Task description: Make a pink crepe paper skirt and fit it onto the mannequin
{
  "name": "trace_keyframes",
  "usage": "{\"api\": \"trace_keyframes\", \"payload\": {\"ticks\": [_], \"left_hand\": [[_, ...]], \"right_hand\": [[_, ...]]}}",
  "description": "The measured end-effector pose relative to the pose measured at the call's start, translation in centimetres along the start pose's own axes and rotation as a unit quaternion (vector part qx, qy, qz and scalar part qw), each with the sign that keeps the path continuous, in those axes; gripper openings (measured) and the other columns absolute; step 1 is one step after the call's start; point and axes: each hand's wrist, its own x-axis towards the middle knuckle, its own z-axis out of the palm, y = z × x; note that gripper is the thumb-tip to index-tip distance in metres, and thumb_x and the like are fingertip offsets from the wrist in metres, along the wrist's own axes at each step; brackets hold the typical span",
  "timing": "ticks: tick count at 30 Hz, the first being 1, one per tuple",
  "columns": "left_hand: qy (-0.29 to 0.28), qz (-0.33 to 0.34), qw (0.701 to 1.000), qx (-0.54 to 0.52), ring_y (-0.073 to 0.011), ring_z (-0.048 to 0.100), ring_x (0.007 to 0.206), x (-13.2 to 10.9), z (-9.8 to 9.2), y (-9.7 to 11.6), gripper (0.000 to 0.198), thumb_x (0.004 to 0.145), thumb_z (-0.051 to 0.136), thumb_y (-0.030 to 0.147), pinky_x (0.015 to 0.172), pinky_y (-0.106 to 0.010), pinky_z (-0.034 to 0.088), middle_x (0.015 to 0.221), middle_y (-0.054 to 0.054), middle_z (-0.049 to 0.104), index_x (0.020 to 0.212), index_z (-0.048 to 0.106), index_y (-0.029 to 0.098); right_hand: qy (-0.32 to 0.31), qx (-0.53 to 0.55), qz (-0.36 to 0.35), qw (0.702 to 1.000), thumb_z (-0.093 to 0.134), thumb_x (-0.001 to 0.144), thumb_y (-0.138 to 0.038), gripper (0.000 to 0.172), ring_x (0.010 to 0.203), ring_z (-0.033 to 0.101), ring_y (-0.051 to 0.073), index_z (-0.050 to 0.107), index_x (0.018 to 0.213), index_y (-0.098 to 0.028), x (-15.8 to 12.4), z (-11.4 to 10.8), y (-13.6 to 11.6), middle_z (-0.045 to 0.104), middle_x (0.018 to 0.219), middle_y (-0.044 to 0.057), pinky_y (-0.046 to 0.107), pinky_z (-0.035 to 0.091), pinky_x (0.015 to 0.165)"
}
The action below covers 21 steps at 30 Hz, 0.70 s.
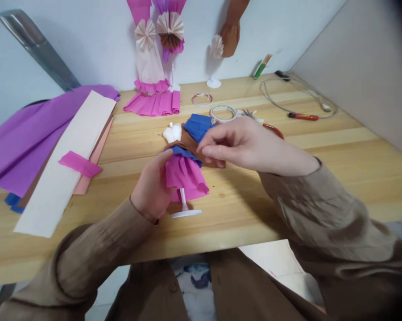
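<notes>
A small white dress-form mannequin (172, 133) stands on a round white base near the table's front, tilted slightly. It wears a pink crepe paper skirt (187, 178) with a blue ruffle (182, 152) over its top. My left hand (155, 185) is closed around the side of the skirt, thumb at the waist. A brown crepe paper strip (189, 143) runs from the waist to the right, where my right hand (242, 145) pinches it; its fingertips partly cover the strip. Just behind lies folded blue crepe paper (197, 126).
Purple crepe paper (50, 120) and a cream strip (70, 165) with a pink piece (80, 164) lie left. Behind are tape rolls (223, 113), scissors (273, 130), a pleated pink strip (154, 103), dressed stands, a green tube (262, 67) and a red-handled cable tool (303, 116).
</notes>
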Motion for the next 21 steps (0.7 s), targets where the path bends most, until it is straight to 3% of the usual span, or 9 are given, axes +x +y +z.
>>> {"api": "trace_keyframes", "payload": {"ticks": [3,6,7,9,12,14,16,19,21], "left_hand": [[0.054,-0.021,0.998,-0.028,-0.0169,0.067,0.077,-1.8,-0.7,-0.2,0.024,0.093,0.051,0.027,0.080,-0.030,0.055,0.085,-0.008,0.072,0.086,0.070,0.012],[0.094,0.007,0.995,-0.012,-0.0179,0.069,0.089,-3.3,-1.9,-0.6,0.015,0.086,0.060,0.021,0.085,-0.028,0.056,0.093,-0.011,0.074,0.088,0.071,0.010],[0.093,0.004,0.996,0.000,-0.0187,0.070,0.091,-3.6,-2.2,-0.7,0.014,0.085,0.061,0.019,0.085,-0.029,0.056,0.095,-0.012,0.074,0.089,0.071,0.010],[0.069,-0.005,0.997,0.027,-0.0195,0.071,0.090,-4.1,-2.8,-0.8,0.013,0.081,0.064,0.016,0.085,-0.029,0.057,0.094,-0.011,0.075,0.090,0.072,0.010],[-0.002,0.017,0.996,0.089,-0.0178,0.071,0.073,-4.6,-3.4,-0.4,0.012,0.077,0.068,0.016,0.071,-0.026,0.058,0.082,-0.009,0.075,0.087,0.074,0.012],[-0.028,0.077,0.985,0.149,-0.0152,0.066,0.061,-4.9,-3.7,0.2,0.011,0.079,0.068,0.018,0.057,-0.024,0.054,0.075,-0.007,0.073,0.086,0.075,0.014],[0.004,0.175,0.961,0.216,-0.0138,0.063,0.061,-5.1,-4.0,0.9,0.010,0.080,0.068,0.018,0.056,-0.023,0.051,0.075,-0.005,0.072,0.087,0.075,0.016],[0.086,0.304,0.899,0.302,-0.0199,0.064,0.095,-4.8,-4.2,1.9,0.026,0.071,0.077,0.013,0.081,-0.026,0.052,0.101,-0.006,0.071,0.096,0.075,0.020],[0.095,0.340,0.869,0.346,-0.0281,0.051,0.125,-4.2,-4.5,2.4,0.044,0.063,0.083,0.011,0.101,-0.032,0.046,0.124,-0.007,0.064,0.104,0.072,0.022]], "right_hand": [[0.093,-0.035,-0.026,0.995,0.061,0.086,-0.023,0.018,0.053,0.056,0.010,0.065,0.069,-0.018,-3.2,1.4,-0.6,0.064,0.060,-0.001,0.022,0.043,0.049],[0.107,-0.041,-0.082,0.990,0.059,0.087,-0.018,0.010,0.056,0.062,0.012,0.069,0.087,-0.021,-6.3,4.4,-1.4,0.069,0.068,0.001,0.023,0.048,0.049],[0.101,-0.040,-0.119,0.987,0.059,0.086,-0.018,0.016,0.054,0.062,0.013,0.069,0.098,-0.021,-7.0,5.5,-1.6,0.068,0.069,0.002,0.024,0.050,0.049],[0.083,-0.149,-0.129,0.977,0.058,0.086,-0.022,0.029,0.073,0.069,0.023,0.067,0.114,-0.020,-7.8,7.6,-1.8,0.071,0.085,0.009,0.034,0.058,0.063],[0.063,-0.304,-0.116,0.943,0.051,0.092,-0.024,0.021,0.071,0.066,0.025,0.070,0.101,-0.022,-7.7,9.5,-1.2,0.068,0.080,0.009,0.038,0.054,0.060],[0.085,-0.324,-0.106,0.936,0.048,0.093,-0.022,0.022,0.060,0.061,0.022,0.068,0.084,-0.023,-7.3,10.0,-0.5,0.062,0.069,0.007,0.037,0.050,0.054],[0.117,-0.293,-0.094,0.944,0.047,0.093,-0.022,0.023,0.057,0.058,0.022,0.066,0.080,-0.022,-7.0,10.4,0.1,0.060,0.066,0.007,0.037,0.048,0.052],[0.119,-0.241,-0.073,0.960,0.046,0.092,-0.023,0.022,0.057,0.060,0.024,0.067,0.085,-0.023,-6.7,11.2,0.3,0.061,0.066,0.007,0.038,0.048,0.050],[0.090,-0.226,-0.071,0.967,0.047,0.091,-0.022,0.022,0.057,0.062,0.024,0.068,0.087,-0.024,-6.5,11.9,0.1,0.061,0.066,0.007,0.038,0.049,0.050]]}}
